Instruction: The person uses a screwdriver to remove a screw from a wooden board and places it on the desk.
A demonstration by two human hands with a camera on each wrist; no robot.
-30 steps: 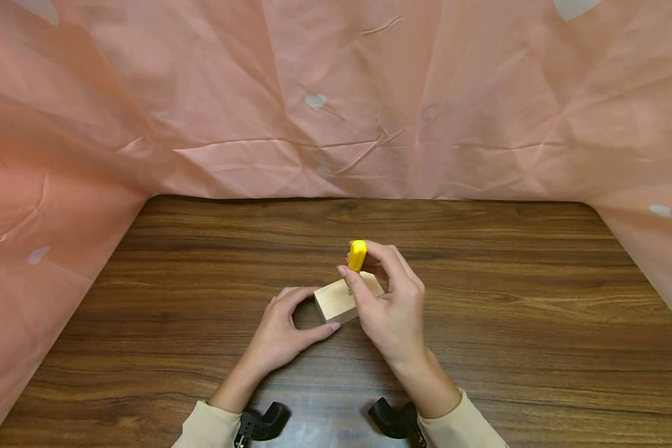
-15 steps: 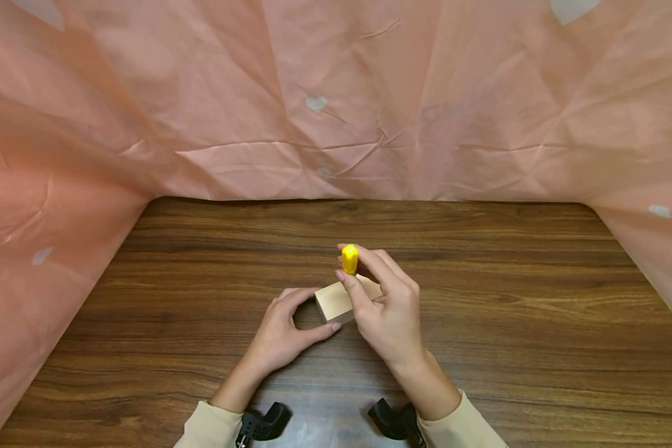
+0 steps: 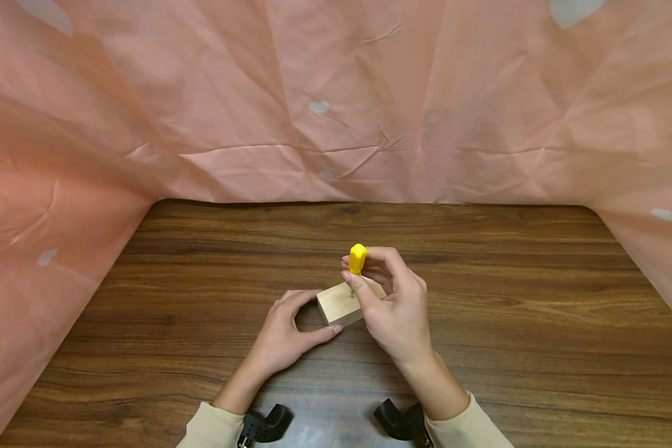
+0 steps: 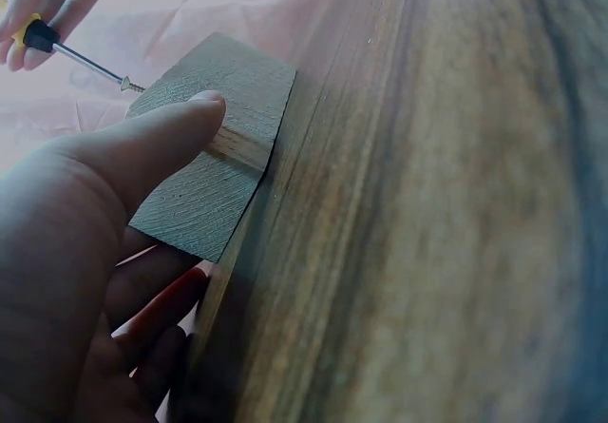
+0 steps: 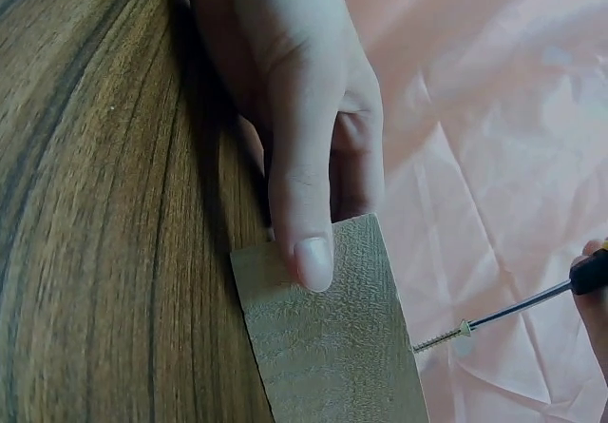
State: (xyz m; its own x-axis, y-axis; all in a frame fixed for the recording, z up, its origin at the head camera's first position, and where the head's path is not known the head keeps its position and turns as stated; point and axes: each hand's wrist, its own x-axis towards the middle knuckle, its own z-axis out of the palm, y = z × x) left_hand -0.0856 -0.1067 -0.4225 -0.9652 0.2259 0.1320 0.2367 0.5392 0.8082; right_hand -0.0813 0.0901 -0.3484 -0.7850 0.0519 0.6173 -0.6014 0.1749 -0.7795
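Note:
A pale wooden block (image 3: 335,303) lies on the table, with my left hand (image 3: 280,339) gripping its left end between thumb and fingers. In the left wrist view, the thumb presses the block's near side face (image 4: 204,209). Above the block, my right hand (image 3: 400,317) pinches the yellow handle of a screwdriver (image 3: 357,257) between thumb and fingers. The right wrist view shows the screwdriver's metal shaft (image 5: 522,307) meeting the head of a screw (image 5: 443,339). That screw stands up from the block's top face, most of its thread exposed.
The dark wood-grain table (image 3: 201,261) spreads out around both hands. Pink cloth (image 3: 229,112) with pale hearts hangs along the back and both sides. Black wrist mounts (image 3: 266,424) sit at the cuffs of the beige sleeves (image 3: 213,426).
The screwdriver's handle tipped a little left, then came back right as the right hand's fingers shifted on it. My left hand and the block have stayed in place.

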